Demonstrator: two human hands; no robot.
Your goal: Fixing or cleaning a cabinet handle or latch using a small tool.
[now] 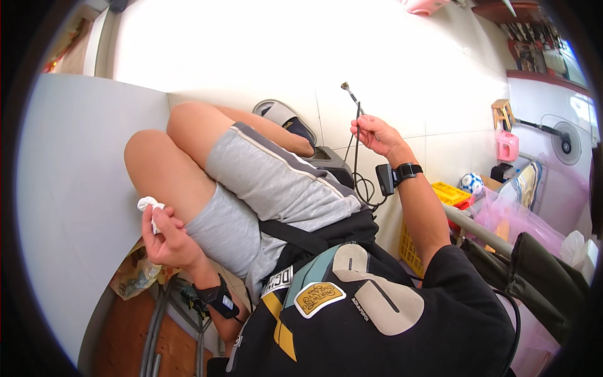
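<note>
Pinched in my left hand (pixel 171 237) is a crumpled white tissue (pixel 151 205), held beside my bare knee. My right hand (pixel 379 134) is stretched out to the right over the floor, fingers closed on a black cable (pixel 357 151). A thin stem with a metallic end (pixel 345 87) sticks out beyond those fingers; its exact kind is too small to tell. Below the hand, the cable hangs in loose loops (pixel 364 188) near my hip. A dark grey box-like object (pixel 331 164) is beside my thigh, partly hidden by my leg.
A grey panel (pixel 81 163) rises at my left, close to my knees. On the pale tiled floor (pixel 433 81) a slipper (pixel 286 119) is on my foot. To the right are a fan (pixel 566 143), a pink stool (pixel 506 146), a ball (pixel 471 183), yellow crates (pixel 450 193) and plastic bags (pixel 515 220).
</note>
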